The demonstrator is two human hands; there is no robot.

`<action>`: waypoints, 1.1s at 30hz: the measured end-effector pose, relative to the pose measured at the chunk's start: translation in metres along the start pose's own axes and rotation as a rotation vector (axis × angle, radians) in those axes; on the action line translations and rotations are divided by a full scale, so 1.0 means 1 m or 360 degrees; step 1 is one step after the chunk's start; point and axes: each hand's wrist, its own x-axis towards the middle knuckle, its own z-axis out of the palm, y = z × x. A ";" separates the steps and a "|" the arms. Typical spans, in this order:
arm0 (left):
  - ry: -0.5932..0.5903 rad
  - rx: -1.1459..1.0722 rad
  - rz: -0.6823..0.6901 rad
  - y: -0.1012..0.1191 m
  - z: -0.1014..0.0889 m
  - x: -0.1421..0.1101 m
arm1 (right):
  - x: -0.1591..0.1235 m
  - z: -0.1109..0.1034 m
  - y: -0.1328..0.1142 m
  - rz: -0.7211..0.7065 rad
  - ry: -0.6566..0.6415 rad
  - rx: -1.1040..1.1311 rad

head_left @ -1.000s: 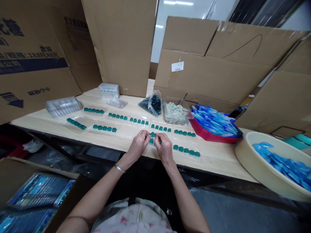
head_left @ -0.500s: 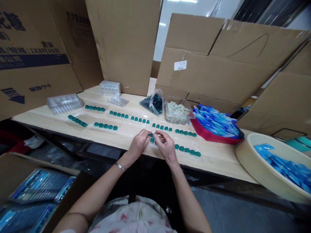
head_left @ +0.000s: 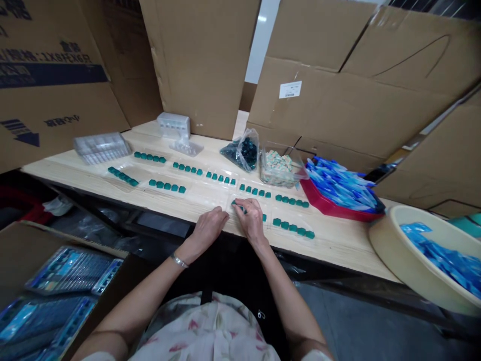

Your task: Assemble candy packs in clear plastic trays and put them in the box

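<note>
Your left hand has drawn back from your right hand, which is nearer, bent palm-down over the row of green pieces running left to right on the table. Left fingers curl just beside; whether either hand grips a piece, I cannot tell

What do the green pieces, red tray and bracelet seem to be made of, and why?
Green pieces: probably plastic, fairly matte; alike in shape, showing little glare.
Red tray: likely smooth plastic; evenly coloured.
Bracelet: apparently polished metal; silvery and shiny.
</note>
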 end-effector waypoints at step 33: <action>0.0106 -0.2182 -0.0621 -0.016 -0.022 0.028 | 0.027 0.008 -0.028 0.0290 -0.0292 0.0635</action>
